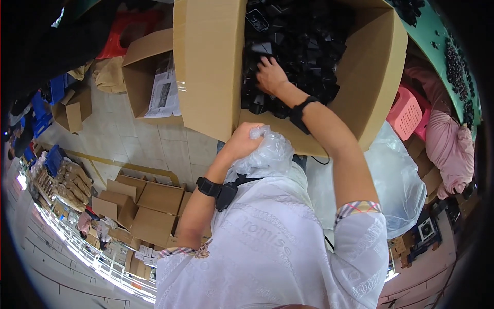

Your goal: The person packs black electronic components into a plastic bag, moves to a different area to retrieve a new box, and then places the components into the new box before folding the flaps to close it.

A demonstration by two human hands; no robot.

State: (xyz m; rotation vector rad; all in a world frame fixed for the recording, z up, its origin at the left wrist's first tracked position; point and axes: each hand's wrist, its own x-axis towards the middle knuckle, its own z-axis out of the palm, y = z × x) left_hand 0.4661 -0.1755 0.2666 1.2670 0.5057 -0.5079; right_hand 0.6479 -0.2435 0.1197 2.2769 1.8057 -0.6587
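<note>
A large cardboard carton (208, 67) stands in front of me, filled with many small black plastic parts (303, 56). My right hand (271, 76) is down inside it, over the parts at the left side. Its fingers are bent and somewhat apart, with the tips among the black pieces; no part shows in its grasp. My left hand (245, 141) is closed on the gathered top of a clear plastic bag (272, 154), held in front of my body by the carton's near edge. What the bag contains, if anything, cannot be made out.
A carton with newspaper (163, 90) stands to the left, near a red stool (121, 33). More cartons (152, 206) lie lower left. At right are a pink plastic stool (404, 113), a large clear bag (381, 180), a person in pink (450, 149) and a green table (437, 31).
</note>
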